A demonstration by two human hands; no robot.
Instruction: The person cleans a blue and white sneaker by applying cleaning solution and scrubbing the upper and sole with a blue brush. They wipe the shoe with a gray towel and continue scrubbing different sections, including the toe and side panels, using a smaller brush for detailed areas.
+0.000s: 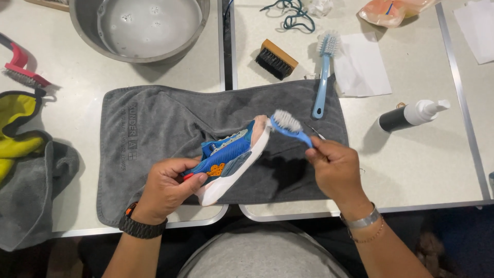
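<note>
Shoe (231, 157), blue with orange dots and a white sole, is being held tilted over the grey towel (154, 134) near the worktop's (411, 170) front edge. Left hand (167, 188) is gripping its heel end, fingers curled tight around the upper. Right hand (337, 170) is pinching the handle of a small blue brush (289, 126), whose white bristles are touching the shoe's toe. Lying at the towel's far edge is a second, longer blue brush (323, 72), and beyond the towel a wooden brush (276, 59) with black bristles is sitting near a paper sheet (363, 69). A metal basin (139, 25) is standing at the far left, a bottle (411, 114) is lying on its side to the right, and a yellow and grey cloth (25, 170) is hanging off the left edge.
</note>
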